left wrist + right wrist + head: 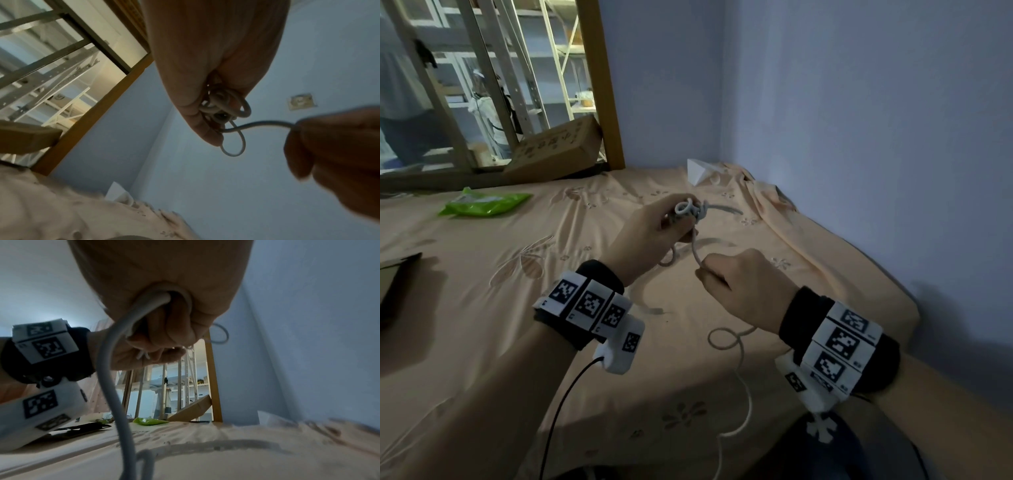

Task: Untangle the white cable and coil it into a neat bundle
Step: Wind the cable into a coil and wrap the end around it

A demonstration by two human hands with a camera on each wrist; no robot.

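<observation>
The white cable (693, 247) is knotted into a small tangle (690, 209) that my left hand (650, 236) holds up above the bed, fingers curled round it. In the left wrist view the tangle (223, 105) shows several small loops at my fingertips. My right hand (739, 277) pinches a strand of the cable (265, 124) a short way below and right of the knot. From my right fist the cable (115, 386) hangs down to the sheet, makes a loop (724, 337) and trails toward the near edge.
The bed has a peach sheet (517, 308). A green packet (482, 205) lies at the far left, a dark flat object (397, 281) at the left edge. A cardboard box (558, 150) leans on the wooden bed post (606, 85). Blue walls close off the right side.
</observation>
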